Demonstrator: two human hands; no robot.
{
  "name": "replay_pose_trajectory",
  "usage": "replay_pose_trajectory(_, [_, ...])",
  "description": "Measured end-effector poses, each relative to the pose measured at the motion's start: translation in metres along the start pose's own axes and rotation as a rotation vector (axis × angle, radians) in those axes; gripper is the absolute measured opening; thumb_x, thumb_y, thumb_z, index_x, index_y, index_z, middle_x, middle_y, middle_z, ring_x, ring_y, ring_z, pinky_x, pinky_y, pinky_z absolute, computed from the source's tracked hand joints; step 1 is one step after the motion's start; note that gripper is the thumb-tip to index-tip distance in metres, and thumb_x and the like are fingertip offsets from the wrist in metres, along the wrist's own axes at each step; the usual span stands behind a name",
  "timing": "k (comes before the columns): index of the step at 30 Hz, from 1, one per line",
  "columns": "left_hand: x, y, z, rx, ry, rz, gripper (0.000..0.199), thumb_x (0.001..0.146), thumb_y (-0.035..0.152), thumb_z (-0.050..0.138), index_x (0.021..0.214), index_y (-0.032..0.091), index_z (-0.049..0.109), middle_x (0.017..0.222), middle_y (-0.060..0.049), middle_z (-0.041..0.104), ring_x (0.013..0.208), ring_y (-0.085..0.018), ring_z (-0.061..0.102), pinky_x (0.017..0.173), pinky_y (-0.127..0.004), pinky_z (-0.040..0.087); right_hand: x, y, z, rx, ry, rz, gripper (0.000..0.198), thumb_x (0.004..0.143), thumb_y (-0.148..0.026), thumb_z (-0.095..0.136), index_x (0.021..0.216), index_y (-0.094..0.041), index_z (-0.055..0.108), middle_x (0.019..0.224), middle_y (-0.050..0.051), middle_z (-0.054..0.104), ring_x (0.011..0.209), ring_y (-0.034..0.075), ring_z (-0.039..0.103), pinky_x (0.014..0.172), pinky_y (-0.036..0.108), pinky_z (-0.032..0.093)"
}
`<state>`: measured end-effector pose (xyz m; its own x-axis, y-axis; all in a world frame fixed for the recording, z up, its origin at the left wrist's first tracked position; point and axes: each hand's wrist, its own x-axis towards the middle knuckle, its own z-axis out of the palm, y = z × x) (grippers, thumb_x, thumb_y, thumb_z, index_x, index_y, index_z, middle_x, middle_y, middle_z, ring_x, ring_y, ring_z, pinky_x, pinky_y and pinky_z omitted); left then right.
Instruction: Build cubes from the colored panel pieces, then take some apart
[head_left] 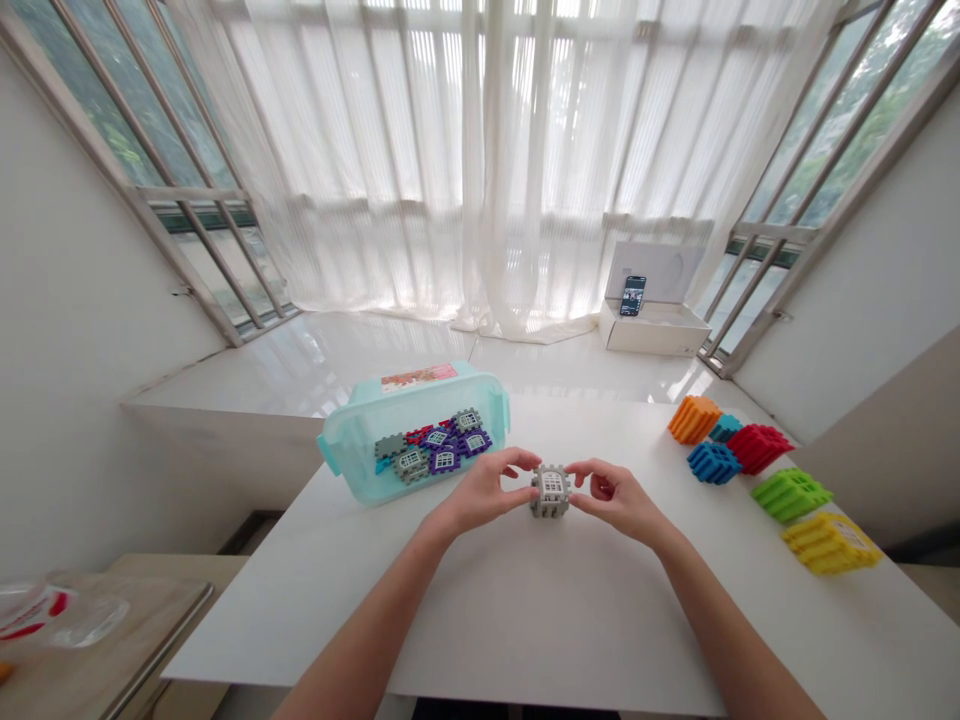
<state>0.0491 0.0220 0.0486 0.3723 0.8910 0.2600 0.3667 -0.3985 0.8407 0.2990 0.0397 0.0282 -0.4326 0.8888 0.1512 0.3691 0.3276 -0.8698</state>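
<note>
The grey window-faced block (551, 490) was directly between the left hand (489, 490) and the right hand (616, 497). Both gripped it by fingers and thumbs, from opposite sides.

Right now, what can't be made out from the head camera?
In the head view:
Gray window block: far side, hidden by its near faces.
Teal bin: anything beneath the top toy pieces, which cover it.
Phone: screen text, too small.
Clear plastic container: left end, cut off by the left edge.
</note>
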Motion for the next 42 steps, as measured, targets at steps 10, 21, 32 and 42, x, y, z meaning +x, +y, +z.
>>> replay_pose_trajectory(10, [-0.0024, 0.001, -0.0019, 0.048, -0.073, -0.016, 0.037, 0.074, 0.025, 0.072, 0.11, 0.022, 0.064, 0.111, -0.006, 0.069, 0.104, -0.022, 0.064, 0.085, -0.036, 0.051, -0.0012, -0.0009, 0.0001, -0.086, -0.037, -0.038, 0.03, 0.075, -0.031, 0.072, 0.105, -0.023, 0.07, 0.081, 0.0, 0.059, 0.056, 0.009, 0.037, 0.05, 0.023, 0.038])
replay_pose_trajectory(21, [-0.0048, -0.0019, -0.0001, 0.102, -0.105, 0.005, 0.036, 0.077, 0.024, 0.068, 0.112, 0.023, 0.064, 0.114, -0.005, 0.069, 0.105, -0.022, 0.062, 0.087, -0.035, 0.049, -0.0015, 0.0014, 0.0022, -0.156, -0.042, -0.065, 0.031, 0.074, -0.026, 0.071, 0.105, -0.023, 0.069, 0.081, -0.001, 0.059, 0.056, 0.009, 0.037, 0.052, 0.023, 0.039])
replay_pose_trajectory(32, [-0.0047, -0.0036, 0.0008, 0.218, -0.101, 0.078, 0.035, 0.079, 0.022, 0.065, 0.114, 0.022, 0.063, 0.111, -0.005, 0.07, 0.102, -0.022, 0.064, 0.089, -0.035, 0.048, -0.0006, 0.003, 0.003, -0.18, -0.046, -0.093, 0.029, 0.077, -0.027, 0.068, 0.105, -0.023, 0.068, 0.082, 0.0, 0.06, 0.056, 0.009, 0.038, 0.052, 0.024, 0.039])
replay_pose_trajectory(42, [-0.0064, -0.0046, 0.0044, 0.32, -0.134, 0.048, 0.055, 0.075, 0.025, 0.069, 0.127, 0.024, 0.052, 0.111, -0.008, 0.07, 0.099, -0.026, 0.066, 0.082, -0.033, 0.049, -0.0004, 0.0042, 0.0037, -0.243, -0.124, -0.069, 0.031, 0.077, -0.029, 0.069, 0.108, -0.024, 0.07, 0.083, 0.0, 0.061, 0.057, 0.01, 0.04, 0.055, 0.025, 0.041])
